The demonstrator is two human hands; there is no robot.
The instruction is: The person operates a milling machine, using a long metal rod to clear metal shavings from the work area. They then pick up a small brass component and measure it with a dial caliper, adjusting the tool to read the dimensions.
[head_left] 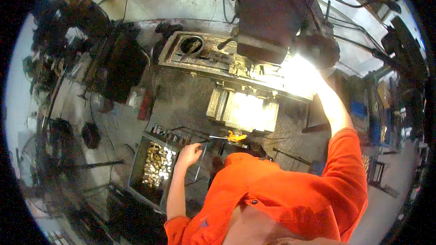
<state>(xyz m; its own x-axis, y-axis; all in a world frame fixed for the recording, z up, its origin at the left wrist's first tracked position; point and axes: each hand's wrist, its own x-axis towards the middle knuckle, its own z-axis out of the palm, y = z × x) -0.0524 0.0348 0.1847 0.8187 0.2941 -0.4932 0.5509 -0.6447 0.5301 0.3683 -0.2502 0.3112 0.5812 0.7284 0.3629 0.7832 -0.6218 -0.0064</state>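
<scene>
Golden parts (pixel 157 165) lie in tray (pixel 153 193), near left. Hands well apart: left hand (pixel 190 153) just beside tray, curled, hold unclear; right hand (pixel 307 75) at machine (pixel 263 22), far right, glare-washed, cannot tell grip.

Bright orange-red shirt (pixel 290 183) here, softly creased! Left sleeve (pixel 176 227) ends well short of bare left hand (pixel 190 154); right sleeve (pixel 344 163) stops near elbow. Small dark round button (pixel 255 202) at front, well apart from left hand; bluish patch (pixel 204 223) nearer it.

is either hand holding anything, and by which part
Cannot be told: the left hand is curled with nothing visible in it; glare washes out the right hand.
</scene>
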